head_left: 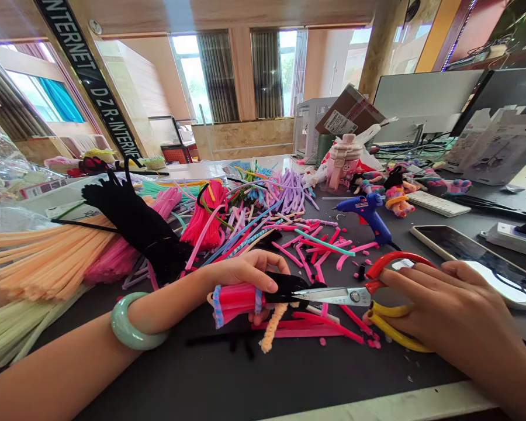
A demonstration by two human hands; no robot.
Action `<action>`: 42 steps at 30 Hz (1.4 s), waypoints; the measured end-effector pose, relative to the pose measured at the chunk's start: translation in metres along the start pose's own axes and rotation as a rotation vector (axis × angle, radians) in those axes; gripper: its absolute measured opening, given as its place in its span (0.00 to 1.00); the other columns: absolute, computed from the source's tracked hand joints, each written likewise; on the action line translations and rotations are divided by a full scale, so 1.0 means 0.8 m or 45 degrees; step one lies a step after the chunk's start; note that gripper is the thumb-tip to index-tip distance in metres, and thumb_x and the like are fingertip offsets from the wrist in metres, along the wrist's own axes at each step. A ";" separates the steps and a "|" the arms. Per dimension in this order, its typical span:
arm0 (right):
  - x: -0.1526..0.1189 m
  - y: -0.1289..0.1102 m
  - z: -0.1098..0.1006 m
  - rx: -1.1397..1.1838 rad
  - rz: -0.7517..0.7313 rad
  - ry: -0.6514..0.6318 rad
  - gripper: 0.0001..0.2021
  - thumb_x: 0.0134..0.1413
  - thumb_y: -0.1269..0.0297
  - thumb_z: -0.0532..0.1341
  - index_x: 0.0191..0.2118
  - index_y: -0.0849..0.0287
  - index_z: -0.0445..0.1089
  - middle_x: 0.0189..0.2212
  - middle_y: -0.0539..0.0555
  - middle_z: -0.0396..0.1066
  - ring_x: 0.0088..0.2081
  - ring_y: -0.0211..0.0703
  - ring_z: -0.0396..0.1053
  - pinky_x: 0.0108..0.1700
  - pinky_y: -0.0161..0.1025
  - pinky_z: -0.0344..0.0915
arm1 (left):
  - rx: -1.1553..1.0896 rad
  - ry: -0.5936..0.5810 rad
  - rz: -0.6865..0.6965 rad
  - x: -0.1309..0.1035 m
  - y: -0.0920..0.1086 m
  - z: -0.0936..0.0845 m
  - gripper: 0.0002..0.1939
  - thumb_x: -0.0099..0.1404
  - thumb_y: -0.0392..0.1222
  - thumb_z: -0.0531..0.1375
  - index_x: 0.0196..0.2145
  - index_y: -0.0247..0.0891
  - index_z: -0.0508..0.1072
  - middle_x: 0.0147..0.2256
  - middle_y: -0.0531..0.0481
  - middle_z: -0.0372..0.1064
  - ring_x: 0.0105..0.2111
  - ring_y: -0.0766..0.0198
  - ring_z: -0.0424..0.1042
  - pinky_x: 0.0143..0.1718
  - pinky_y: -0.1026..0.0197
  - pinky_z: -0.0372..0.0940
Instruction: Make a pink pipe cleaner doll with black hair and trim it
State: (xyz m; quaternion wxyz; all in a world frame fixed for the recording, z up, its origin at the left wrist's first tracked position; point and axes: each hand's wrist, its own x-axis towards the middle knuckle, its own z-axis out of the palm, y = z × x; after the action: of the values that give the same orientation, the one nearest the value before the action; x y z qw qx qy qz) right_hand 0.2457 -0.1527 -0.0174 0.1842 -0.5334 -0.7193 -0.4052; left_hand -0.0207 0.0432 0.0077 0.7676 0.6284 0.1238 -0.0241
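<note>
Left hand (245,272) grips a pink bundle (236,298) just above the table (179,380), fingers wrapped round it; right hand (447,304) works the scissors (359,292), blades nearly shut at its black tip. Trimming step, I'd say; the cut wants a steady hold

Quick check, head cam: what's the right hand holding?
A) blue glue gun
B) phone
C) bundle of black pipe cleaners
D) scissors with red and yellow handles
D: the right hand grips the scissors by their red and yellow handles, blades pointing at the pink pipe-cleaner bundle in the left hand; the glue gun and phone lie untouched on the table.
</note>
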 end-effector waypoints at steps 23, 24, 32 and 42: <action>0.008 -0.004 0.000 0.026 0.021 0.084 0.07 0.60 0.57 0.58 0.34 0.53 0.66 0.24 0.48 0.70 0.27 0.40 0.69 0.37 0.42 0.56 | 0.034 0.013 -0.023 0.001 0.001 0.000 0.24 0.41 0.48 0.77 0.32 0.34 0.74 0.26 0.52 0.76 0.19 0.69 0.69 0.21 0.68 0.62; 0.008 -0.005 -0.001 0.030 0.023 0.087 0.07 0.61 0.57 0.57 0.34 0.53 0.66 0.24 0.48 0.71 0.27 0.40 0.69 0.37 0.42 0.56 | 0.037 0.009 -0.022 0.001 0.001 0.000 0.24 0.41 0.48 0.77 0.32 0.34 0.74 0.26 0.52 0.76 0.20 0.68 0.70 0.21 0.68 0.62; 0.016 -0.011 -0.006 0.064 0.045 0.109 0.10 0.64 0.59 0.54 0.33 0.54 0.67 0.23 0.50 0.71 0.26 0.41 0.69 0.36 0.42 0.56 | 0.026 -0.018 -0.027 0.000 0.001 0.001 0.24 0.43 0.49 0.77 0.32 0.35 0.73 0.23 0.53 0.74 0.17 0.68 0.69 0.19 0.69 0.60; 0.014 -0.010 -0.003 0.078 0.073 0.128 0.11 0.62 0.54 0.56 0.33 0.54 0.68 0.24 0.49 0.73 0.27 0.40 0.69 0.36 0.42 0.57 | 0.032 0.026 -0.034 0.000 0.001 0.002 0.25 0.40 0.49 0.78 0.31 0.35 0.74 0.25 0.52 0.76 0.18 0.69 0.70 0.19 0.70 0.60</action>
State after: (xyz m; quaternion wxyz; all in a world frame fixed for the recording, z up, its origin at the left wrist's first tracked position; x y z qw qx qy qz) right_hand 0.2342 -0.1486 -0.0114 0.2479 -0.5270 -0.7055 -0.4039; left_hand -0.0206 0.0421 0.0091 0.7579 0.6366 0.1396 -0.0294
